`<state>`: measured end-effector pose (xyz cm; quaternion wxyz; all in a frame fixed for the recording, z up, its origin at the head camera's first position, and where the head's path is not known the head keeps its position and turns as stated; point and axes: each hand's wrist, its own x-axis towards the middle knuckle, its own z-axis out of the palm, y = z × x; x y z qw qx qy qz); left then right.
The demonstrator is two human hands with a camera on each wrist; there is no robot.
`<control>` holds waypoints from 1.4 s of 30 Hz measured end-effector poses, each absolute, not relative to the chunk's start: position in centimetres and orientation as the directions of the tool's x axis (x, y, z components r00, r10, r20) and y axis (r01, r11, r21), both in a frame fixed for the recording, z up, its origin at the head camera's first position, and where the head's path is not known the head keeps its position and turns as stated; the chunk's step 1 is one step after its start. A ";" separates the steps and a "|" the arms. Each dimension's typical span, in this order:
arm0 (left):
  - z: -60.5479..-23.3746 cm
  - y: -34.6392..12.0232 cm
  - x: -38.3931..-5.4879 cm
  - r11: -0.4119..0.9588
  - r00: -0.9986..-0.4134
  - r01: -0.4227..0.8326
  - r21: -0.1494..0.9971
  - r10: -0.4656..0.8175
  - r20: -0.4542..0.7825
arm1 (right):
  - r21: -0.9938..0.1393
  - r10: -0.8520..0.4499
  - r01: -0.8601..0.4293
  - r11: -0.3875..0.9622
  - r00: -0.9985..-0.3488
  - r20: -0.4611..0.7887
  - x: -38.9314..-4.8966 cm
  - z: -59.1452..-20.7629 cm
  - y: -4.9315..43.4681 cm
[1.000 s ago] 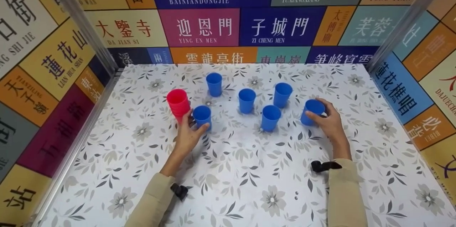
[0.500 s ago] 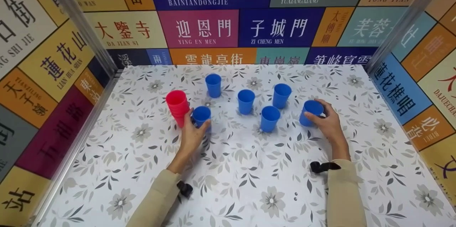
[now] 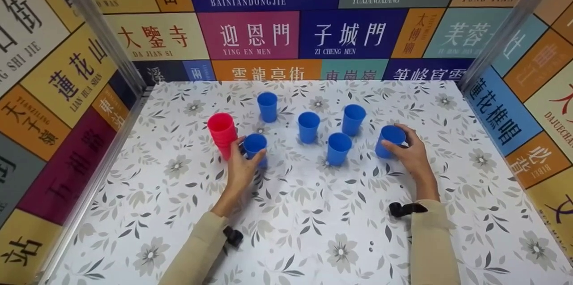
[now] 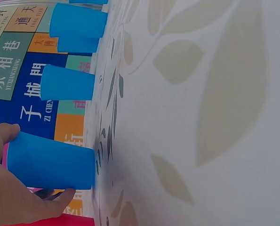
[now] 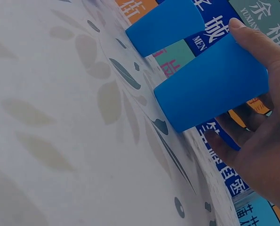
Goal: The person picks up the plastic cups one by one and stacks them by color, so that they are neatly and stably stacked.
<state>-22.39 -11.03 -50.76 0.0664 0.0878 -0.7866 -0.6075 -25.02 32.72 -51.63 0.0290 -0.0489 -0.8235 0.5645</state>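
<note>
Thumb and fingers of my left hand [image 3: 241, 168] hold an upright blue plastic cup [image 3: 255, 144], seen from the side as a blue cup [image 4: 50, 162] in the left wrist view. Just left of it stands a stack of red cups [image 3: 222, 128], partly covered by that hand's fingers. On the right, my right hand [image 3: 412, 153] grips another upright blue cup [image 3: 386, 144] between thumb and fingers. Its base sits at the tabletop in the right wrist view, where the thumb of the right hand [image 5: 267, 122] lies along the near side.
Between the hands stand several more blue cups: one at the back left [image 3: 267, 108], a middle cup [image 3: 309, 127], a back right cup [image 3: 354, 120] and a front cup [image 3: 339, 150]. A flower-patterned cloth [image 3: 304, 231] covers the table. Printed panels [image 3: 250, 34] wall it in.
My left forearm has swung slightly right, and the blue cup in that hand has shifted a little right, away from the red stack. The right hand keeps its hold in place.
</note>
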 end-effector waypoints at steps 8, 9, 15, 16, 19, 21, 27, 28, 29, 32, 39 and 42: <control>-49.7 -10.2 -22.5 0.277 -0.972 -0.017 0.961 -0.230 0.050 | -0.936 0.109 0.045 0.349 -0.994 -0.008 -25.1 -51.6 32.7; -49.5 -10.0 -22.6 0.280 -0.973 -0.011 0.960 -0.226 0.055 | -0.937 0.109 0.045 0.345 -0.994 -0.008 -25.1 -51.7 32.7; -48.2 -9.1 -23.0 0.284 -0.979 0.023 0.959 -0.190 0.079 | -0.943 0.110 0.050 0.329 -0.994 -0.014 -25.3 -51.8 32.8; -48.0 -9.0 -23.0 0.280 -0.980 0.031 0.960 -0.181 0.084 | -0.943 0.110 0.051 0.329 -0.994 -0.016 -25.2 -51.7 32.8; -47.3 -8.4 -23.2 0.274 -0.985 0.050 0.960 -0.148 0.093 | -0.945 0.108 0.055 0.322 -0.994 -0.022 -24.7 -50.7 32.4; -46.8 -7.9 -23.3 0.269 -0.986 0.066 0.961 -0.132 0.105 | -0.945 0.108 0.058 0.323 -0.994 -0.025 -24.5 -50.3 32.2; -45.3 -6.0 -23.6 0.281 -0.985 0.128 0.951 -0.077 0.155 | -0.949 0.111 0.052 0.310 -0.994 -0.018 -25.4 -51.8 32.7; -45.1 -5.7 -23.6 0.281 -0.984 0.140 0.949 -0.062 0.164 | -0.950 0.112 0.051 0.308 -0.994 -0.017 -25.4 -51.9 32.7; -44.9 -5.4 -23.7 0.278 -0.984 0.154 0.948 -0.049 0.174 | -0.950 0.111 0.051 0.309 -0.994 -0.017 -25.4 -51.9 32.8; -44.3 -4.3 -23.9 0.272 -0.981 0.180 0.945 -0.016 0.192 | -0.949 0.112 0.054 0.310 -0.994 -0.020 -25.5 -52.0 32.8; -42.7 -1.6 -24.4 0.273 -0.984 0.177 0.945 0.053 0.169 | -0.950 0.108 0.041 0.311 -0.994 -0.008 -25.4 -52.0 32.7; -42.1 -0.3 -24.6 0.287 -0.983 0.181 0.941 0.090 0.161 | -0.947 0.107 0.030 0.319 -0.994 0.004 -25.3 -52.0 32.8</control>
